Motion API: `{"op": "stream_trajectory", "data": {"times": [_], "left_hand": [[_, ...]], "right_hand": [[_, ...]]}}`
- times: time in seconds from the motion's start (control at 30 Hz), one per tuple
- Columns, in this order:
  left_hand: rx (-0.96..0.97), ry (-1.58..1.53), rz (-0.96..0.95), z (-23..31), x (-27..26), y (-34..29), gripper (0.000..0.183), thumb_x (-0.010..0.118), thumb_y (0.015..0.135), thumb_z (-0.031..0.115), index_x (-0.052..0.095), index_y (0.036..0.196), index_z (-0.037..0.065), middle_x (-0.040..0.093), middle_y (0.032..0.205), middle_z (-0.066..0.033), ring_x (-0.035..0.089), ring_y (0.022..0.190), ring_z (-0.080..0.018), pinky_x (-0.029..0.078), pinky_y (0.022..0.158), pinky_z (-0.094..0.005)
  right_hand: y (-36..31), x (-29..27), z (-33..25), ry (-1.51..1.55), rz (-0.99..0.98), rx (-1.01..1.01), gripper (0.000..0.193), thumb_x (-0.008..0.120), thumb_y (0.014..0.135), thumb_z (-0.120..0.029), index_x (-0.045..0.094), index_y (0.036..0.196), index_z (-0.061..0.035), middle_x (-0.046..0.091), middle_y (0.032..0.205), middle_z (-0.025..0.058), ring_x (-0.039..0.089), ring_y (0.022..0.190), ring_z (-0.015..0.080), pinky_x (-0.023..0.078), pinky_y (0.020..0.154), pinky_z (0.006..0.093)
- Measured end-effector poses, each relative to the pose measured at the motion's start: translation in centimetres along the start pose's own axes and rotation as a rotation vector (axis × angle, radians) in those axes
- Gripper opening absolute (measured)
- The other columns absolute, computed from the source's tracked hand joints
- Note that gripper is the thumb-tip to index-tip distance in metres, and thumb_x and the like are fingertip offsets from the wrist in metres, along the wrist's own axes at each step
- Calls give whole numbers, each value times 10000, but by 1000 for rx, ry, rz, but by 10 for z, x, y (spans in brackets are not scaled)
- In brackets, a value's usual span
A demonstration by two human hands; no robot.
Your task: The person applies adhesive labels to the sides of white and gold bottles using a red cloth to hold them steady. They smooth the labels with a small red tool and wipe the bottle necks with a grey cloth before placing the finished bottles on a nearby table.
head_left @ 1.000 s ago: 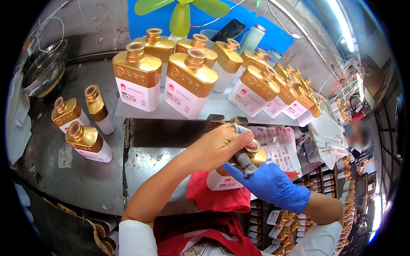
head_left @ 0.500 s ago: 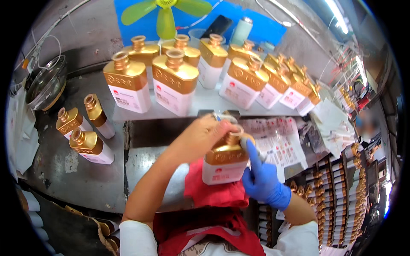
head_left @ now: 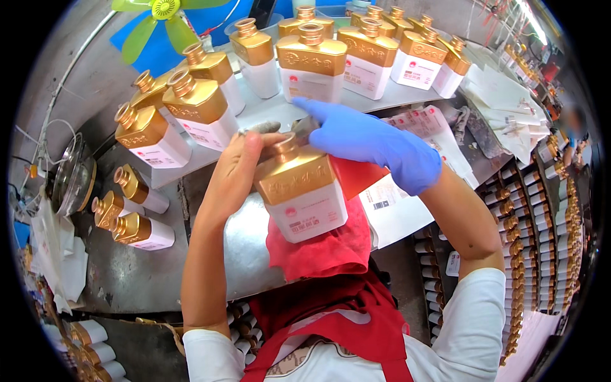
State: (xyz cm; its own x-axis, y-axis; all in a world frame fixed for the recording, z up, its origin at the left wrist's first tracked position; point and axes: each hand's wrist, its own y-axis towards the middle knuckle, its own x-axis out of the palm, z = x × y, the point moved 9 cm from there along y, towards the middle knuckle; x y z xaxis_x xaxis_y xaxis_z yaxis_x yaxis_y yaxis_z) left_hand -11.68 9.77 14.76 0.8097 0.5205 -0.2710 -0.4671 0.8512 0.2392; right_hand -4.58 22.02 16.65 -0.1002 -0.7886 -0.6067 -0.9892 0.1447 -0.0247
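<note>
A flat bottle with a gold top and white lower half point(head_left: 304, 191) stands on a red cloth point(head_left: 324, 248) in front of me. My bare left hand point(head_left: 237, 170) grips its left shoulder and neck. My right hand point(head_left: 372, 143), in a blue glove, reaches across from the right, its fingers at the bottle's mouth, touching a small grey piece point(head_left: 264, 127) there. What the gloved fingertips pinch is hidden.
A raised shelf point(head_left: 254, 114) behind carries several matching gold and white bottles point(head_left: 312, 63). Three smaller ones point(head_left: 133, 210) stand on the metal bench at left. Printed label sheets point(head_left: 420, 124) lie at right, racks of small bottles point(head_left: 547, 254) beyond. A green fan point(head_left: 162, 16) sits behind.
The bottle has come up closer and more upright on the red cloth. My gloved right hand has moved from below right of it to over its neck; the view has tilted.
</note>
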Motion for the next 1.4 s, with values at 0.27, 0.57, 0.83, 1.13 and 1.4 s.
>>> {"op": "stream_trajectory", "data": {"times": [0.27,0.57,0.83,1.13,1.4], "left_hand": [[-24,488,31,-20,-3,22,568,266,1008,425,639,1082,3,532,1112,-142,428,1138,-250,312,1010,-348],[-84,463,64,-24,-4,24,609,266,997,474,639,1096,4,518,1149,-154,426,1170,-262,311,1023,-340],[-122,436,78,-26,-6,20,618,265,995,478,634,1100,-6,493,1212,-152,431,1183,-260,317,1030,-339],[-56,412,94,-24,-6,20,603,282,998,461,634,1097,-18,523,1204,-149,436,1179,-246,321,1028,-336],[-13,370,110,-25,-3,23,562,299,994,467,664,981,40,592,970,-113,406,1047,-275,297,991,-378]], "right_hand": [[-59,-21,-9,-290,304,-24,527,494,824,-94,452,1347,-145,630,948,175,606,844,269,477,801,360],[-76,-33,-14,-161,412,-250,299,545,850,-156,598,1132,-74,651,948,162,626,863,335,503,776,390],[-119,-1,-8,-392,358,-167,280,590,832,-149,628,1108,-126,639,782,129,625,649,296,512,576,371],[-149,86,2,-589,284,-268,429,589,788,-98,571,1216,-76,521,660,90,548,531,237,444,454,358],[-145,85,5,-690,313,-270,375,558,803,-109,594,1163,-8,527,636,76,546,498,199,410,415,321]]}}
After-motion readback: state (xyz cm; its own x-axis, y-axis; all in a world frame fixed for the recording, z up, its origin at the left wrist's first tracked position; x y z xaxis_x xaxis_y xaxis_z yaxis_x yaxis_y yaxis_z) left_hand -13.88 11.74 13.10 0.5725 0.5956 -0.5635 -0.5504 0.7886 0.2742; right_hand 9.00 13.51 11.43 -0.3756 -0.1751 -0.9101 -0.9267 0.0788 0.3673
